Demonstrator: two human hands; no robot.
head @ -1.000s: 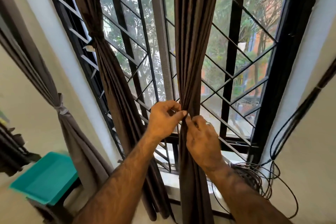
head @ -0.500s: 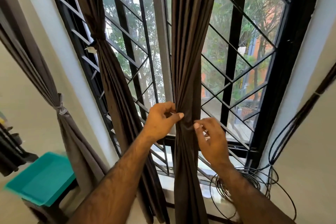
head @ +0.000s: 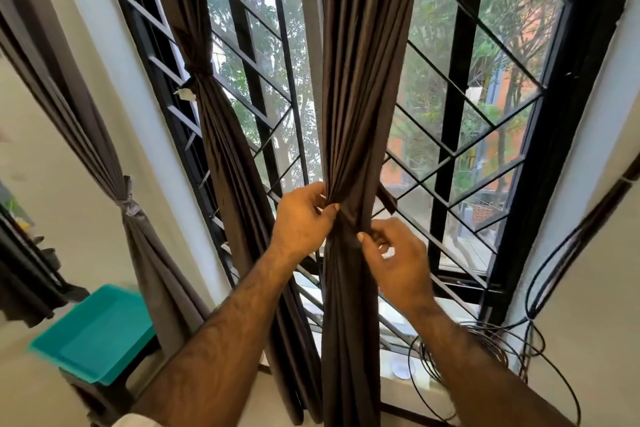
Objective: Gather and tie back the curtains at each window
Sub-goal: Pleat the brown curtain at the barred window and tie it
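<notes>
Hanging straight down the middle of the window (head: 485,135), the curtain (head: 363,80) is bunched into a narrow column that pinches tightest where both hands meet it. The left hand (head: 303,218) grips the gathered folds from the left, fingers curled round the cloth and thumb tip on its front. The right hand (head: 398,260) sits just below and to the right, thumb pressed on the bundle, its fingers curled round a strip of the same fabric, the tie (head: 386,196), whose short end sticks out to the right of the curtain. Open grille shows on either side of the column. Left of it a second curtain (head: 221,149) hangs already tied, near the left frame, and further left a third (head: 114,166) is knotted against the wall. Coiled cable (head: 491,347) lies on the sill at lower right, close to the right forearm. A teal tray (head: 93,333) sits at lower left, well apart.
</notes>
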